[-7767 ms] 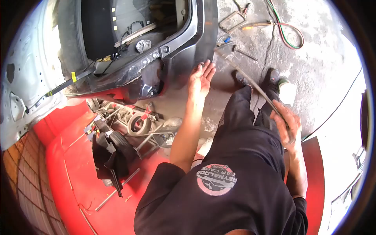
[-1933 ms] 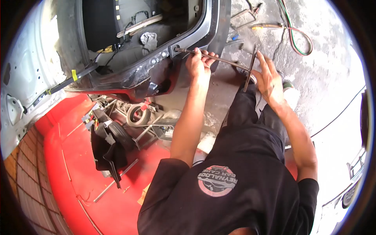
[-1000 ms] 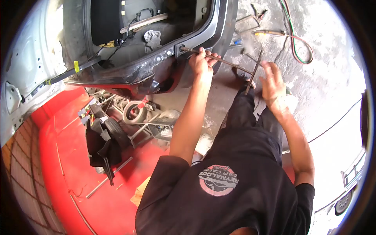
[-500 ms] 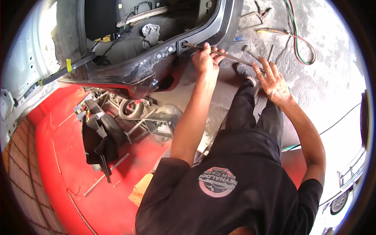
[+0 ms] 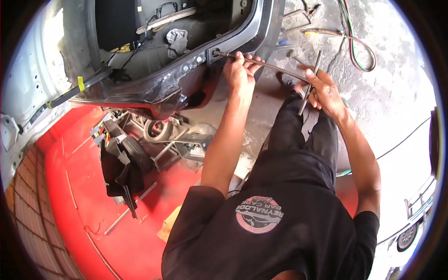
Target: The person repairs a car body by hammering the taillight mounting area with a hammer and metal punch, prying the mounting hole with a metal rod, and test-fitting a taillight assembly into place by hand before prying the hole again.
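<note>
A long metal rod with a crossbar (image 5: 275, 67) reaches from a hole in the dark car body's corner (image 5: 214, 53) to the right. Around its shaft, near the hole, are the thumb and fingers of my left hand (image 5: 240, 72), palm up. My right hand (image 5: 325, 92) is at the far end, its thumb over the joint and its fingers curled by the crossbar (image 5: 318, 67). The rod's tip is hidden inside the hole.
Clamps (image 5: 303, 18), a yellow-tipped torch (image 5: 324, 33) and red and green hoses (image 5: 354, 51) lie on the concrete. Car parts and a tyre (image 5: 157, 130) stand at lower left, near a black panel (image 5: 119, 172). My legs are below the rod.
My right hand has gone from spread fingers to curled ones at the crossbar, whose angle has changed. My left hand stays around the shaft. Earlier, my right hand alone held the rod, away from the car.
</note>
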Available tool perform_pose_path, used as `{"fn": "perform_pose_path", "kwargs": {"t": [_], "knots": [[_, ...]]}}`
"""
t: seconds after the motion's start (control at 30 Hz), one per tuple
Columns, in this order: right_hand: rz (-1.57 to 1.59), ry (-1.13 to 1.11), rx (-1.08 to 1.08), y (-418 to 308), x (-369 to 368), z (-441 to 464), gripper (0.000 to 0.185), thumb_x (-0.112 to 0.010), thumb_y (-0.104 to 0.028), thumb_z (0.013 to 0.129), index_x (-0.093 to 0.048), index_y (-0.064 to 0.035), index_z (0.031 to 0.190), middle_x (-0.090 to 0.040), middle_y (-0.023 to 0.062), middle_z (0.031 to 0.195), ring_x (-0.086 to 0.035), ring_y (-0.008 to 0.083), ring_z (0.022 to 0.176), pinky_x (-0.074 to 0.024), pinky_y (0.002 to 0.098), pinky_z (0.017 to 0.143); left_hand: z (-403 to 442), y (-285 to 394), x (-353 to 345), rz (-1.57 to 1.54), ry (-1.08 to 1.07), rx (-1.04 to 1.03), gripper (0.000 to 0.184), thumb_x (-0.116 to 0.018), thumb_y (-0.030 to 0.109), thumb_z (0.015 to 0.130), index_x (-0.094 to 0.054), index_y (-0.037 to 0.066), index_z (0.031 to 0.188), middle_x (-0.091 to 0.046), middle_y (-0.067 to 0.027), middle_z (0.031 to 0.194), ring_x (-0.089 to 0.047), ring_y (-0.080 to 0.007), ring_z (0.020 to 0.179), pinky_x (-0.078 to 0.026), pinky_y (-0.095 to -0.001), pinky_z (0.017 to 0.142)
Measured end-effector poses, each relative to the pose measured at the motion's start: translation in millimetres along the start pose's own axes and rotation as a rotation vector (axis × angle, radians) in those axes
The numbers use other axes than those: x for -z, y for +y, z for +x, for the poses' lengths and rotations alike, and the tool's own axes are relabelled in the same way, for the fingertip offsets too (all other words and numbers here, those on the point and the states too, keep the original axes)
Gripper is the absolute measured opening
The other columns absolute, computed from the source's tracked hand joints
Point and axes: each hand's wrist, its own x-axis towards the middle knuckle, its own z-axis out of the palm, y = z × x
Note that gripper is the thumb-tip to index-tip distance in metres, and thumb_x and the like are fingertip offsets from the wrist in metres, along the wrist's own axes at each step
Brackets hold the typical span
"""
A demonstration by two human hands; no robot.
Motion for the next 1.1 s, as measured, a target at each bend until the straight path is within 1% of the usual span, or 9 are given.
{"fn": "perform_pose_path", "kwargs": {"t": [0.13,0.17,0.27,0.43,0.53,0.7,0.8,0.93,1.1], "knots": [[-0.956,0.443,0.787,31.7,18.6,-7.5,0.058,-0.062,-0.015,0.097,-0.042,0.0042,0.148,-0.060,0.0267,0.131,-0.069,0.0285,0.087,-0.0588,0.0374,0.067,1.5,0.2,-6.9,-0.013,0.087,0.014,0.013,-0.053,0.015,0.105,-0.054,0.002,0.103,-0.060,-0.0124,0.088,-0.066,-0.0336,0.080,-0.061,-0.0581,0.078],[-1.037,0.445,0.750,40.2,24.2,-12.6,0.063,-0.063,-0.004,0.090,-0.042,0.0025,0.149,-0.046,0.0307,0.145,-0.059,0.0390,0.121,-0.0589,0.0426,0.086,3.1,0.5,-6.2,-0.016,0.084,0.007,0.013,-0.053,0.015,0.105,-0.054,0.003,0.103,-0.060,-0.0123,0.088,-0.066,-0.0337,0.080,-0.061,-0.0585,0.079],[-1.430,0.267,0.903,31.1,19.1,-19.3,0.065,-0.065,-0.002,0.087,-0.044,0.0012,0.148,-0.048,0.0313,0.141,-0.058,0.0419,0.124,-0.0585,0.0408,0.089,1.5,-3.0,-7.8,-0.021,0.086,0.015,0.012,-0.054,0.014,0.105,-0.054,0.003,0.103,-0.060,-0.0120,0.088,-0.065,-0.0337,0.081,-0.060,-0.0596,0.080],[-1.022,0.078,0.785,22.9,19.3,1.8,0.023,-0.063,-0.017,0.098,-0.068,0.0055,0.100,-0.069,0.0190,0.085,-0.071,0.0289,0.072,-0.0580,0.0361,0.066,7.0,0.6,-5.2,-0.022,0.098,-0.011,0.014,-0.054,0.015,0.105,-0.054,0.002,0.101,-0.059,-0.0118,0.087,-0.064,-0.0324,0.078,-0.060,-0.0588,0.079],[-0.133,-0.071,-0.112,-3.8,14.5,-3.6,0.036,-0.060,-0.025,0.103,-0.066,0.0096,0.095,-0.066,0.0156,0.070,-0.069,0.0226,0.062,-0.0542,0.0343,0.058,7.1,2.5,-1.6,-0.030,0.098,-0.005,0.014,-0.053,0.015,0.105,-0.054,0.001,0.100,-0.059,-0.0121,0.086,-0.064,-0.0318,0.077,-0.060,-0.0575,0.076],[-1.278,0.458,0.956,26.2,22.3,-4.2,0.047,-0.073,-0.017,0.091,-0.059,0.0032,0.132,-0.069,0.0217,0.109,-0.071,0.0308,0.089,-0.0606,0.0398,0.076,10.1,5.7,-3.9,-0.062,0.131,0.024,0.015,-0.053,0.013,0.105,-0.054,0.000,0.099,-0.059,-0.0121,0.083,-0.064,-0.0311,0.073,-0.061,-0.0561,0.073],[-1.460,0.421,1.022,12.1,12.0,-21.8,0.054,-0.075,-0.011,0.085,-0.058,0.0003,0.135,-0.061,0.0216,0.127,-0.067,0.0359,0.105,-0.0580,0.0450,0.084,9.7,6.2,-7.9,-0.076,0.133,0.027,0.015,-0.054,0.014,0.105,-0.054,0.000,0.099,-0.059,-0.0120,0.082,-0.064,-0.0313,0.072,-0.061,-0.0562,0.072],[-1.355,0.275,0.924,25.0,19.6,-1.6,0.046,-0.074,-0.011,0.085,-0.062,0.0011,0.128,-0.063,0.0191,0.125,-0.067,0.0373,0.105,-0.0592,0.0452,0.084,9.6,2.6,-6.5,-0.104,0.119,-0.003,0.016,-0.052,0.015,0.106,-0.054,0.000,0.099,-0.059,-0.0130,0.085,-0.064,-0.0322,0.077,-0.061,-0.0560,0.076],[-0.170,0.023,0.064,8.8,7.8,-0.5,0.062,-0.049,-0.048,0.106,-0.066,0.0102,0.097,-0.067,0.0145,0.072,-0.063,0.0175,0.049,-0.0526,0.0280,0.045,5.7,-4.1,-0.1,-0.201,0.040,-0.026,0.018,-0.049,0.015,0.107,-0.054,0.001,0.098,-0.059,-0.0137,0.087,-0.065,-0.0336,0.081,-0.060,-0.0577,0.081]]}}
